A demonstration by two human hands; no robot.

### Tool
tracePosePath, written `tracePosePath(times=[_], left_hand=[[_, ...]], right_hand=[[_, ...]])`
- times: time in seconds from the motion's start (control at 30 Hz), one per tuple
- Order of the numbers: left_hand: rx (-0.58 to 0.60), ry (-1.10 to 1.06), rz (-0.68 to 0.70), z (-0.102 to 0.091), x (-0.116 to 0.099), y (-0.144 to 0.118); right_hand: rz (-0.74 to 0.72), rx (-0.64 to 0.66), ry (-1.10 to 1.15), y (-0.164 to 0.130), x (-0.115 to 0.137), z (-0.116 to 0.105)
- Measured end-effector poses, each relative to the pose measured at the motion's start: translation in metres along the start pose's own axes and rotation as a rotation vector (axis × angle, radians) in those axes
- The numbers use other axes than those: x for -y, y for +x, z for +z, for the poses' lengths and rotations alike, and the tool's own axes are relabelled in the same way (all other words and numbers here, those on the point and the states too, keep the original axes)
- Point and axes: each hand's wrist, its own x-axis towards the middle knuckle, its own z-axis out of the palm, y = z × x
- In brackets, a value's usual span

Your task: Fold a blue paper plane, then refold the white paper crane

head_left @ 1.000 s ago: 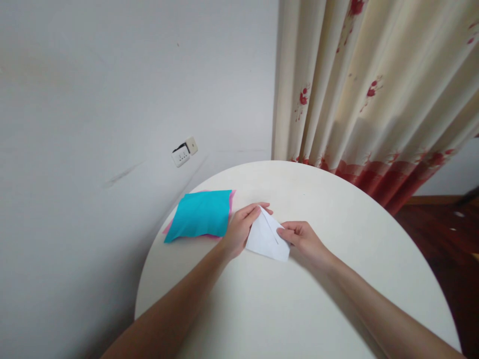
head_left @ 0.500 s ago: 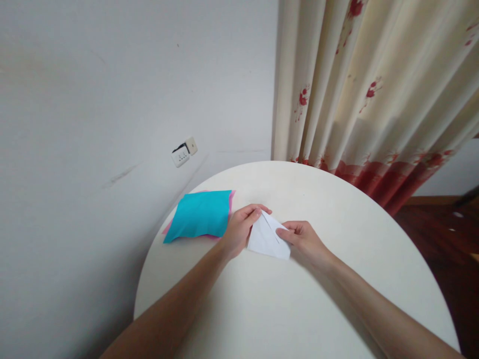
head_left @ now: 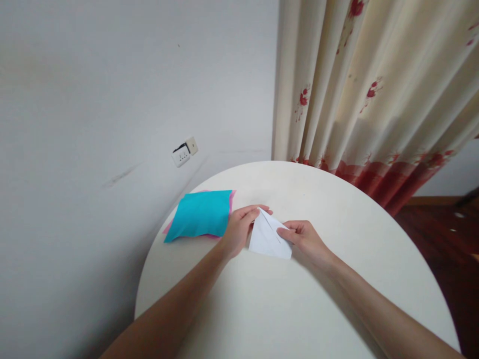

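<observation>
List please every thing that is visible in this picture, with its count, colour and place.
folded white paper sheet: one, white, table centre, between both hands
turquoise square paper sheet: one, turquoise, table's left part, on top of the pink one
pink paper sheet: at least one, pink, under the turquoise one
round cream table: one, cream, foreground
floral cream curtain: one, cream with red flowers, behind table
white wall socket: one, white, low on wall
left hand: one, holding the paper's left edge
right hand: one, holding its right edge
</observation>
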Motion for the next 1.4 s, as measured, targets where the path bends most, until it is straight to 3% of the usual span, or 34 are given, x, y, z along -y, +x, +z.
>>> tracePosePath(times=[0.23,0.57,0.73,0.9,1.23,1.4], left_hand=[[-0.053,0.154,0.053,-0.001,0.002,0.0],[0.002,0.049,-0.013,0.003,0.001,-0.001],[0.001,0.169,-0.045,0.0,0.003,-0.001],[-0.069,0.127,-0.024,-0.001,0.005,0.0],[-0.065,0.144,-0.063,-0.001,0.005,0.0],[-0.072,0.049,-0.07,0.0,0.004,0.001]], right_hand=[[-0.017,-0.016,-0.054,0.005,-0.014,-0.004],[-0.074,-0.124,-0.142,0.003,-0.013,0.0],[-0.054,-0.097,-0.152,0.004,-0.018,0.001],[-0.062,-0.114,-0.103,0.009,-0.022,-0.004],[-0.048,-0.106,-0.132,0.009,-0.024,-0.005],[-0.078,-0.044,-0.09,0.011,-0.022,-0.006]])
